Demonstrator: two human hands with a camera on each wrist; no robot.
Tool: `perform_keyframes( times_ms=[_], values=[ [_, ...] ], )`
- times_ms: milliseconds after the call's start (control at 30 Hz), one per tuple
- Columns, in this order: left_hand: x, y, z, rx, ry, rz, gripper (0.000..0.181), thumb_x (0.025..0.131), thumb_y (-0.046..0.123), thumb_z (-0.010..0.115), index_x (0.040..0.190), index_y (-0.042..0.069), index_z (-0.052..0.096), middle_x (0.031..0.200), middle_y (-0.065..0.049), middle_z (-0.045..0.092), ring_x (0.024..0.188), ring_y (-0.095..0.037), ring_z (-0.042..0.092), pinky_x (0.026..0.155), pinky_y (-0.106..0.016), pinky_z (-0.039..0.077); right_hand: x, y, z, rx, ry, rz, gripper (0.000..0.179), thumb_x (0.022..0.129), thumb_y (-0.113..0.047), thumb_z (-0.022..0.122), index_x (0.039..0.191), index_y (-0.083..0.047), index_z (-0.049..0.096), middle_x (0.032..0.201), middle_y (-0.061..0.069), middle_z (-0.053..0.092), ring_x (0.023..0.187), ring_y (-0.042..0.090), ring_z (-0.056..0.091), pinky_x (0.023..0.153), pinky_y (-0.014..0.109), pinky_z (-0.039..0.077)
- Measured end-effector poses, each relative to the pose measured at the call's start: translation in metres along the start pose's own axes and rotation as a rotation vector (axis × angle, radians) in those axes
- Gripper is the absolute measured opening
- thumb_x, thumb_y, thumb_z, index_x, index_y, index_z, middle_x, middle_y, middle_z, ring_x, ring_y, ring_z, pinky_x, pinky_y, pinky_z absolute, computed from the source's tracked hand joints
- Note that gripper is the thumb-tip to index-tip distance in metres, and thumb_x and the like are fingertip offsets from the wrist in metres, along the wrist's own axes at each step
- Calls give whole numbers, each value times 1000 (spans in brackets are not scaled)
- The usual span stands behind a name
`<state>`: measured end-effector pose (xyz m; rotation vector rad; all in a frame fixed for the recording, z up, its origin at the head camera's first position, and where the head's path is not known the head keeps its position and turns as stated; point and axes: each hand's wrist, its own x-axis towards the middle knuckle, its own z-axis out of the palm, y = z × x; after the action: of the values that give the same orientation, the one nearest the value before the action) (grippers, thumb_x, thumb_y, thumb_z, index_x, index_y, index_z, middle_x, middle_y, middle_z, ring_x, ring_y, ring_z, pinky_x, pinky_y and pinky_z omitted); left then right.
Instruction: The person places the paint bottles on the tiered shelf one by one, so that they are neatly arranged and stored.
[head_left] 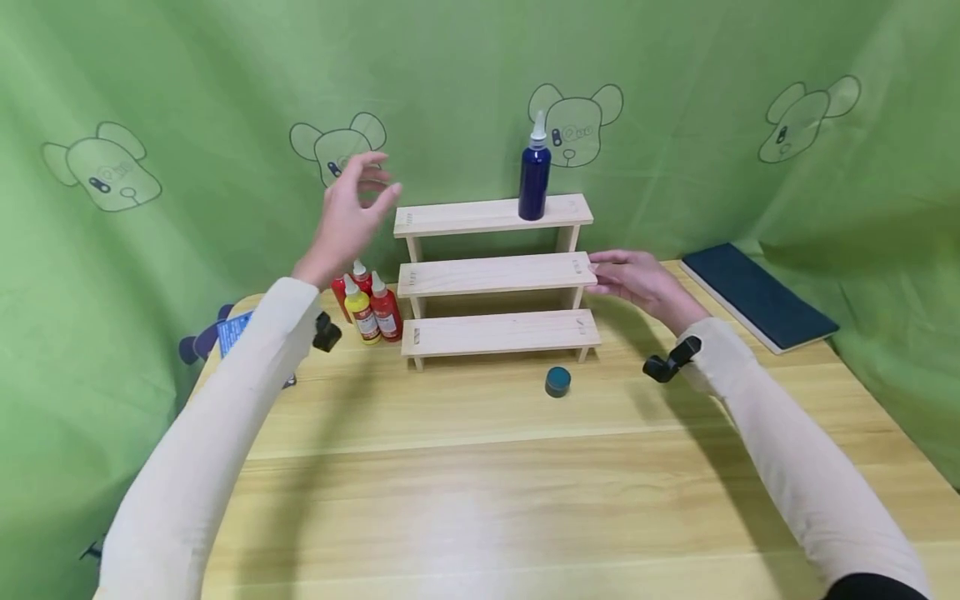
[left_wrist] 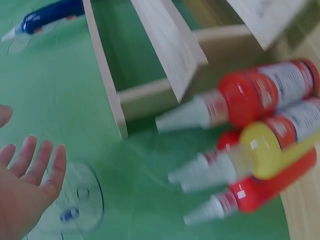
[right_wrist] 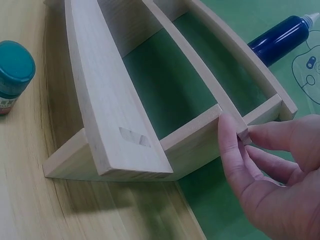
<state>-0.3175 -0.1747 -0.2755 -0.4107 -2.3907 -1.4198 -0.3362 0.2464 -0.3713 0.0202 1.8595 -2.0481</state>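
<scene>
A three-tier wooden shelf [head_left: 495, 275] stands on the table. At the right end of its middle tier, my right hand [head_left: 637, 283] pinches the board's corner between thumb and fingers, plainest in the right wrist view [right_wrist: 280, 170]. My left hand [head_left: 348, 208] hovers left of the top tier, fingers loosely bent and holding nothing. Below it, left of the shelf, red paint bottles [head_left: 387, 312] cluster round a yellow paint bottle [head_left: 363, 315]; they appear large in the left wrist view. A dark blue paint bottle [head_left: 534, 179] stands upright on the top tier, right of middle.
A small teal-lidded jar [head_left: 557, 381] sits before the shelf's lower right. At the table's right lies a dark book [head_left: 757, 296]. A blue item [head_left: 234, 330] is partly hidden behind the left sleeve. A green curtain [head_left: 450, 92] hangs behind the shelf.
</scene>
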Motion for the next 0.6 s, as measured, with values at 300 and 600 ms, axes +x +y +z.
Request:
perform_keyframes(
  times_ms=[300,600],
  values=[
    [-16,-22,-36,3,204,-20,38,107,18,60,140,1,55,135,-17,64,122,-21,61,110,-30,52,-3,-2,0,-21,17,-11,49,104,3,57,150,11,39,97,5,69,82,15,75,86,23,63],
    [-41,-59,-55,29,225,-128,45,108,29,58,143,2,52,134,-12,62,121,-19,58,109,-31,52,-1,-1,-4,0,16,-11,55,104,5,56,154,9,35,96,6,70,81,16,74,82,22,64]
  ],
)
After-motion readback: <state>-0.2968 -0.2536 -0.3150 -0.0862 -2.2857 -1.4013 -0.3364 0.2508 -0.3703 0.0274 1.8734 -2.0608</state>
